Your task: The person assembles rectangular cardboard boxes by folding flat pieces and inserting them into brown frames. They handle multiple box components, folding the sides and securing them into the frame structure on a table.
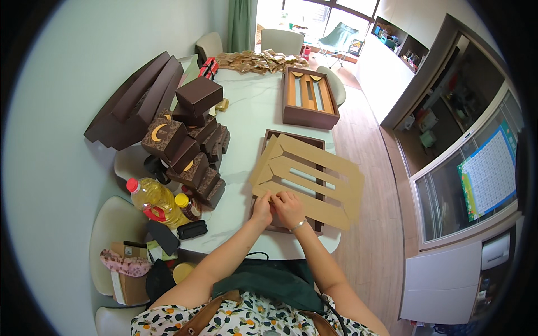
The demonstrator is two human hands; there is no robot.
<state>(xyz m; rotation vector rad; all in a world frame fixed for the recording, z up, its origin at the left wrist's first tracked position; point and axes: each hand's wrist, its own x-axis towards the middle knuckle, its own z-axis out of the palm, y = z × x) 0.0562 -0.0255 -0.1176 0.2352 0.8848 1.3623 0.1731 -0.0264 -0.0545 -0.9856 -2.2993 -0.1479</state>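
Note:
A flat tan cardboard insert [305, 152] with long slots and folded flaps lies tilted over a shallow brown box [271, 134] near the table's right front edge. At the insert's near left corner, my left hand [262, 209] has its fingers closed on the cardboard. My right hand [289, 209], with a bracelet at the wrist, is right beside it, its fingers also bent onto that edge. The two hands almost touch, and their fingertips are partly hidden. Through the slots, parts of the box's inside show. The insert overhangs the box toward the right.
Behind stands another brown box [311, 120] with an insert fitted. Small dark boxes [199, 96] are stacked on the left, near an oil bottle [152, 197], a yellow-capped jar [188, 206] and a black case [192, 229]. Gold packets [255, 60] cover the far end. Chairs [106, 241] flank the table.

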